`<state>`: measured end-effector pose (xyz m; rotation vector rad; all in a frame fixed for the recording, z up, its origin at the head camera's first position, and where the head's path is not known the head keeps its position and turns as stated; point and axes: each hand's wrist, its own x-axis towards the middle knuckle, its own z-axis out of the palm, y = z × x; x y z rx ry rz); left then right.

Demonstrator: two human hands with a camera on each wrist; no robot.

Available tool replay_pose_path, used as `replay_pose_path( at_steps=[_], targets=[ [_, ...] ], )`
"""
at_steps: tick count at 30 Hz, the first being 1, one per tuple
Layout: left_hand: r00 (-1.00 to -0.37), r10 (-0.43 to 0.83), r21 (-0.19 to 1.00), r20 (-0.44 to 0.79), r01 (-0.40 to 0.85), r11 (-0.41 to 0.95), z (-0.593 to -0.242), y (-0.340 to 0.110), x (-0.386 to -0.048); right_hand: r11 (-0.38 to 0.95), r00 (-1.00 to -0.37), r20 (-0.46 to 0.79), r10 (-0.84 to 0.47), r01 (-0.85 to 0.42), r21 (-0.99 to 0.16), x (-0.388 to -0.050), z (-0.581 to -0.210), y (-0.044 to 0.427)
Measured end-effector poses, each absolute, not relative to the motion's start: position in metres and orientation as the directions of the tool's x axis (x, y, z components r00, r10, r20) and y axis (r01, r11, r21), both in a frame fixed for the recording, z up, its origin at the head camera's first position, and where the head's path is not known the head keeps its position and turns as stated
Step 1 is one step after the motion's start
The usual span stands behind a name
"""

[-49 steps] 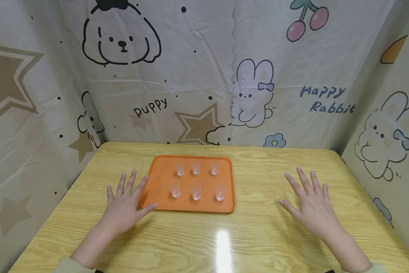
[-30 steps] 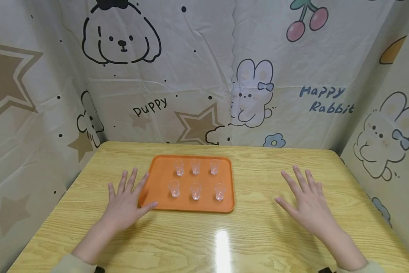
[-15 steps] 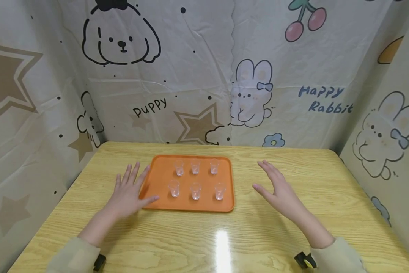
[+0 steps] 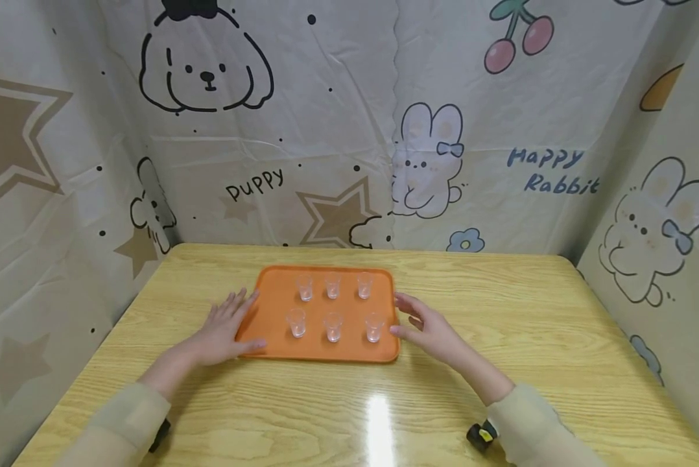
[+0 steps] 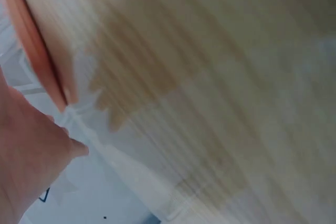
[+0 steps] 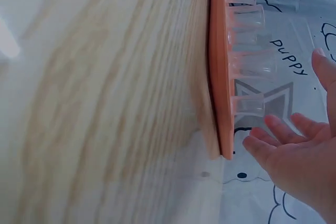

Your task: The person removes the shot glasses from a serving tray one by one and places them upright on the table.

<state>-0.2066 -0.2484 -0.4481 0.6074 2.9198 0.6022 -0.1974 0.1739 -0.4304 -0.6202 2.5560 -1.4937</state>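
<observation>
An orange tray (image 4: 276, 305) lies on the table with several small clear cups standing on it in two rows, among them a front-row cup (image 4: 333, 327). My left hand (image 4: 221, 334) is at the tray's left edge, fingers spread and thumb over the front left corner. Whether it touches the rim cannot be told. My right hand (image 4: 434, 332) is at the right edge, thumb and fingers apart and slightly bent. In the right wrist view the right hand (image 6: 294, 150) holds nothing, and cups (image 6: 249, 105) stick up from the tray (image 6: 221, 77).
The wood-grain table (image 4: 303, 415) extends in front of the tray and to both sides. A patterned cloth (image 4: 326, 130) hangs behind the table and along its left and right sides. Dark wrist devices (image 4: 481, 436) show at the sleeves.
My right hand has moved left from the table's right part to the tray's right edge. My left hand has shifted slightly right, lower against the tray. Tray and cups have not moved.
</observation>
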Motion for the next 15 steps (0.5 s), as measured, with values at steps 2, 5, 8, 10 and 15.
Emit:
replay_pose_path(
  at_steps=[2, 5, 8, 10, 15],
  targets=[
    [-0.908, 0.417, 0.412, -0.031, 0.368, 0.833, -0.45, -0.25, -0.207, 0.409, -0.902, 0.079, -0.424, -0.268, -0.872, -0.2, -0.434, 0.171],
    [-0.9, 0.432, 0.408, -0.061, 0.373, 0.833, -0.453, -0.251, -0.206, 0.384, -0.887, 0.049, -0.458, -0.247, -0.889, -0.203, -0.437, 0.168],
    [-0.893, 0.443, 0.39, -0.077, 0.381, 0.838, -0.456, -0.251, -0.206, 0.379, -0.874, 0.025, -0.486, -0.236, -0.895, -0.206, -0.439, 0.164],
    [-0.892, 0.445, 0.383, -0.081, 0.384, 0.84, -0.457, -0.251, -0.206, 0.399, -0.871, 0.015, -0.491, -0.24, -0.885, -0.207, -0.439, 0.162],
    [-0.894, 0.439, 0.367, -0.091, 0.38, 0.849, -0.459, -0.252, -0.208, 0.444, -0.87, 0.039, -0.492, -0.289, -0.848, -0.207, -0.433, 0.154]
  ],
)
